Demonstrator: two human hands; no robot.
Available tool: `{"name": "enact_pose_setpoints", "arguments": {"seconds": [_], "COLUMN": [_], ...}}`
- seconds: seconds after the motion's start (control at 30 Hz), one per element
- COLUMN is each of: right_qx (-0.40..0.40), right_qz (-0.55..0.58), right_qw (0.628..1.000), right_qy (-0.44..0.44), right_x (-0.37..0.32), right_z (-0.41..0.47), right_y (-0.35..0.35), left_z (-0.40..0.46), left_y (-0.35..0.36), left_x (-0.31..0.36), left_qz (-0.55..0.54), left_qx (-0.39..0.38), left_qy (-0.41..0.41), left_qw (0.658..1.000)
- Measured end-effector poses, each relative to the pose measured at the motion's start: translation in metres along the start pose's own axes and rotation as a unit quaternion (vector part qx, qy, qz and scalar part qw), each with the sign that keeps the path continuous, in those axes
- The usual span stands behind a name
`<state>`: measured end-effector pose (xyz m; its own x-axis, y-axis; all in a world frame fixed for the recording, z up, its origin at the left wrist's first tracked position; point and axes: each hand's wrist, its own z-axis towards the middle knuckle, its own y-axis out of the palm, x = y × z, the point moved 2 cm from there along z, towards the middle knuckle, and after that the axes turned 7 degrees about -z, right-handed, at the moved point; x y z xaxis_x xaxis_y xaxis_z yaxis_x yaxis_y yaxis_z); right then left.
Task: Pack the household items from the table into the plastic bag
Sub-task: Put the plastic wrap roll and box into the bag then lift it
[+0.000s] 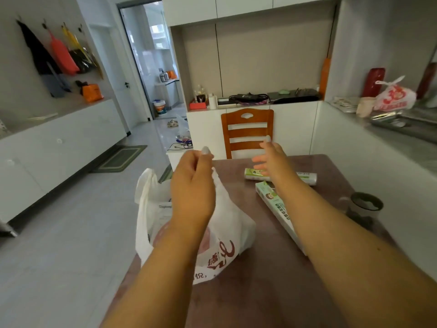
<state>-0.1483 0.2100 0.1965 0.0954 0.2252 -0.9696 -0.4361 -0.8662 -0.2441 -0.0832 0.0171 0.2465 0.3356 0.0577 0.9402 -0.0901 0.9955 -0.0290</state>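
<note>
The plastic bag (pixel 227 233) stands on the brown surface (pixel 272 292), one handle pinched in the left hand's (pixel 192 185) grip. Beyond the bag, the right hand (pixel 272 159) hovers with fingers spread over a green roll (pixel 255 174); a long box (pixel 276 209) lies just beside the bag

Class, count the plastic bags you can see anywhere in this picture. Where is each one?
2. One white bag sits on the table's left edge, its handle pinched by the left hand. One knotted bag sits on the right counter. Others may be hidden.
</note>
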Motion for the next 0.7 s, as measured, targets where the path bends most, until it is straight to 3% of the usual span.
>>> {"name": "enact_pose_setpoints", "arguments": {"seconds": [0.13, 0.2, 0.33, 0.43, 0.53, 0.7], "right_qx": [0.044, 0.053, 0.058, 0.043, -0.057, -0.108], "right_qz": [0.011, 0.001, -0.066, -0.084, -0.057, -0.082], "right_qw": [0.997, 0.996, 0.985, 0.971, 0.955, 0.943], "right_qy": [0.056, 0.079, 0.15, 0.22, 0.284, 0.304], "right_x": [0.044, 0.071, 0.14, 0.192, 0.229, 0.248], "right_z": [0.024, 0.035, 0.057, 0.076, 0.084, 0.115], "right_y": [-0.036, -0.05, -0.066, -0.067, -0.058, -0.058], "left_z": [-0.008, -0.007, -0.01, -0.018, -0.021, -0.018], "left_y": [0.087, 0.125, 0.181, 0.209, 0.234, 0.253], "left_x": [-0.047, -0.084, -0.155, -0.203, -0.247, -0.298], "left_qz": [-0.086, -0.12, -0.121, -0.145, -0.176, -0.043], "left_qx": [-0.108, -0.107, -0.089, -0.068, -0.069, -0.072], "left_qy": [-0.187, -0.299, -0.414, -0.469, -0.502, -0.482], "left_qw": [0.973, 0.941, 0.898, 0.869, 0.844, 0.872]}}
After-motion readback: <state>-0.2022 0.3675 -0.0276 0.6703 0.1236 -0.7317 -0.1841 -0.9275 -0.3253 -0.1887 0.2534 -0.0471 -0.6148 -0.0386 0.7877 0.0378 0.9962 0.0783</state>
